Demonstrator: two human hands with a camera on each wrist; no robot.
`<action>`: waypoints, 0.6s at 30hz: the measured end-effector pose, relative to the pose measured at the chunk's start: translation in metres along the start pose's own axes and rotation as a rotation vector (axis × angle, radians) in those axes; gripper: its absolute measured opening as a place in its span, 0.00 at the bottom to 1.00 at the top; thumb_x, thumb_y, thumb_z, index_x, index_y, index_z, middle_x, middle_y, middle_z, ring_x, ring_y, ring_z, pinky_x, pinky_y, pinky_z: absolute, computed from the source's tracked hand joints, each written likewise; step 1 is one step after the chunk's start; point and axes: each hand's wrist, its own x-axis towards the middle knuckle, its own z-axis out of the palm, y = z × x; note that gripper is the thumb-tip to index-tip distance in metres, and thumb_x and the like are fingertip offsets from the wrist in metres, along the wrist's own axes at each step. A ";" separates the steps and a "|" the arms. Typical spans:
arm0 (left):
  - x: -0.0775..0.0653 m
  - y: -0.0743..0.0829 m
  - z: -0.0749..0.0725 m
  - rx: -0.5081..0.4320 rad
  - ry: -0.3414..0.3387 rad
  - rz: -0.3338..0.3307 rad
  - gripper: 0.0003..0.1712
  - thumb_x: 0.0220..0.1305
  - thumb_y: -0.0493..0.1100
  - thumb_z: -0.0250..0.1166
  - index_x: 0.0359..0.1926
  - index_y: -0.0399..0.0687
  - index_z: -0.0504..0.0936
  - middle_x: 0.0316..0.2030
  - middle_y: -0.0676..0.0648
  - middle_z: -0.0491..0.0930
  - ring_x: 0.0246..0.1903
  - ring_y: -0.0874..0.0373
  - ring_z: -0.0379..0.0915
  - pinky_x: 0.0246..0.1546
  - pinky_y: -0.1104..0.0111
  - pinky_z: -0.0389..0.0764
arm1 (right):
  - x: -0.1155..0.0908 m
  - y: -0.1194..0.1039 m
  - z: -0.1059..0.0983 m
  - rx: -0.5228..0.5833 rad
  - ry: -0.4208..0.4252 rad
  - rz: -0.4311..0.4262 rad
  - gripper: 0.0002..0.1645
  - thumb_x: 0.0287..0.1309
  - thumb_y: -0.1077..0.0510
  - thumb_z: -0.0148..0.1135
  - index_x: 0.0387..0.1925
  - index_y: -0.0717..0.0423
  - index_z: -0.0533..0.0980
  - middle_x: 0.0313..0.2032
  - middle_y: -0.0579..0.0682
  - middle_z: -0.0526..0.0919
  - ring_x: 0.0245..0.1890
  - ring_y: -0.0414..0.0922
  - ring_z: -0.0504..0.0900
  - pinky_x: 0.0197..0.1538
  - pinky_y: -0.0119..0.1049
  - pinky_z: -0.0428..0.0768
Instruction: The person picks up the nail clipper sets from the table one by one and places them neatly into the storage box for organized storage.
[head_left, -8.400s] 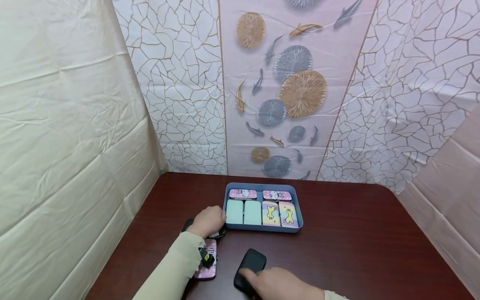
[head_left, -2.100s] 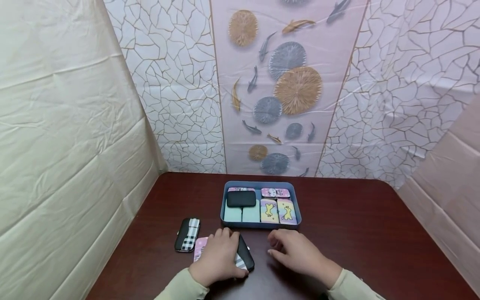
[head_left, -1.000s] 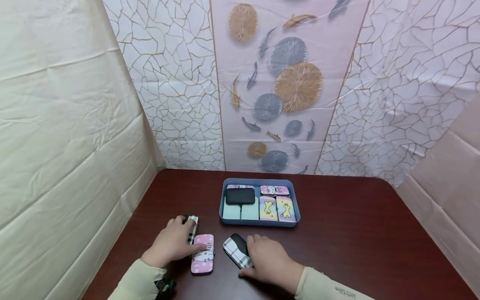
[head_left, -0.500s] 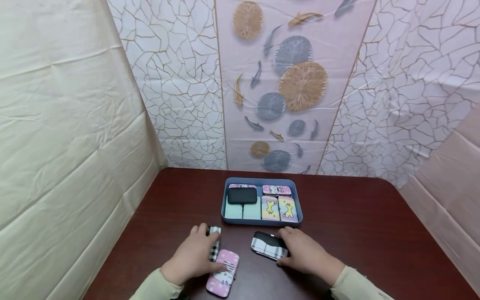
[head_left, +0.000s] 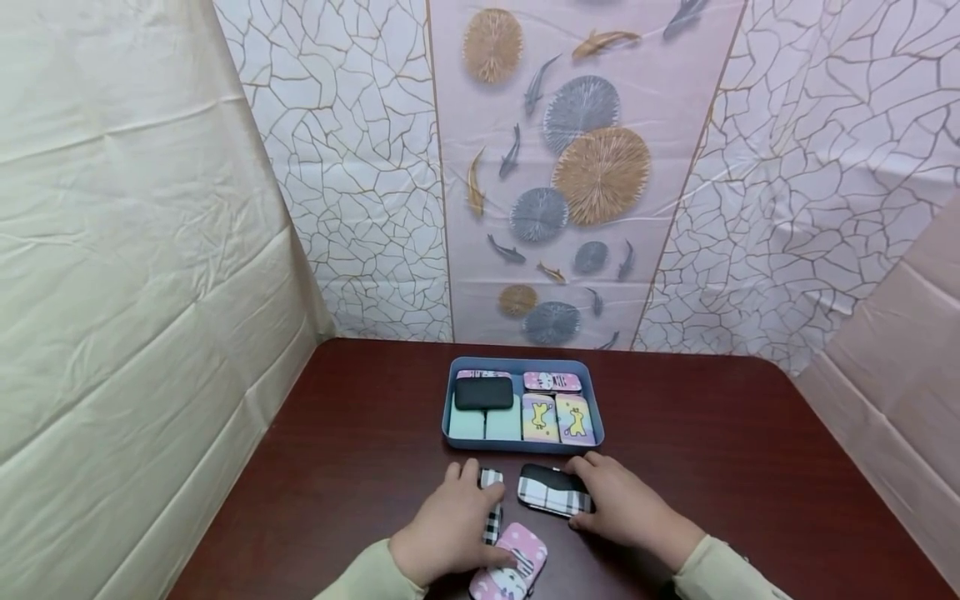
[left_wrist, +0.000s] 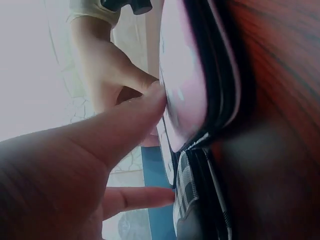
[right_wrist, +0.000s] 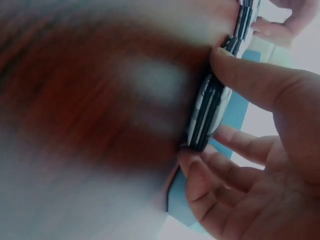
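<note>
My left hand [head_left: 446, 529] lies over two small clasp cases on the table. Its straight thumb presses on a pink cartoon case [head_left: 527, 546], and its fingers touch a black-and-white plaid case [head_left: 492, 479], partly hidden beneath them. In the left wrist view the pink case [left_wrist: 185, 75] and plaid case [left_wrist: 187, 187] lie end against side. With thumb and fingers at its edges, my right hand [head_left: 626, 508] pinches another black-and-white plaid case [head_left: 551, 492], flat on the table just right of the first. The right wrist view shows that case [right_wrist: 207, 110] edge-on.
Beyond the hands stands a blue tray [head_left: 525, 447]. Mint cases [head_left: 503, 423], giraffe cases [head_left: 539, 419] and pink cases [head_left: 552, 381] fill it, and a black case [head_left: 483, 393] lies across on top at its left. Draped cloth [head_left: 150, 333] walls the table's left side.
The black case was laid in the tray earlier. Since then my left hand has slid the pink and plaid cases rightward, and my right hand has turned its plaid case and moved it right.
</note>
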 end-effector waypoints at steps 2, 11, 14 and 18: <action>0.000 -0.004 -0.004 -0.035 0.008 0.009 0.46 0.51 0.78 0.81 0.63 0.57 0.87 0.51 0.45 0.74 0.46 0.52 0.65 0.42 0.61 0.79 | 0.000 0.001 0.001 0.004 0.014 -0.011 0.36 0.49 0.51 0.90 0.57 0.54 0.82 0.47 0.47 0.81 0.45 0.43 0.78 0.52 0.51 0.82; 0.014 -0.064 -0.039 -0.252 0.355 -0.014 0.07 0.77 0.50 0.72 0.47 0.54 0.90 0.41 0.54 0.83 0.40 0.61 0.77 0.44 0.59 0.83 | -0.005 0.001 -0.011 0.033 0.125 -0.071 0.32 0.48 0.49 0.92 0.52 0.43 0.80 0.51 0.43 0.84 0.46 0.39 0.80 0.52 0.48 0.84; 0.028 -0.088 -0.043 -0.308 0.447 -0.120 0.05 0.79 0.44 0.70 0.49 0.53 0.90 0.43 0.52 0.84 0.38 0.59 0.77 0.43 0.58 0.84 | 0.001 -0.003 -0.018 0.040 0.206 -0.111 0.31 0.49 0.48 0.91 0.51 0.40 0.81 0.51 0.41 0.85 0.44 0.38 0.81 0.49 0.45 0.85; 0.050 -0.114 -0.041 -0.371 0.431 -0.222 0.11 0.82 0.44 0.66 0.58 0.50 0.88 0.52 0.47 0.86 0.45 0.55 0.80 0.51 0.54 0.86 | 0.021 -0.010 -0.025 0.079 0.265 -0.137 0.29 0.51 0.48 0.90 0.52 0.40 0.82 0.49 0.39 0.85 0.41 0.39 0.81 0.44 0.42 0.83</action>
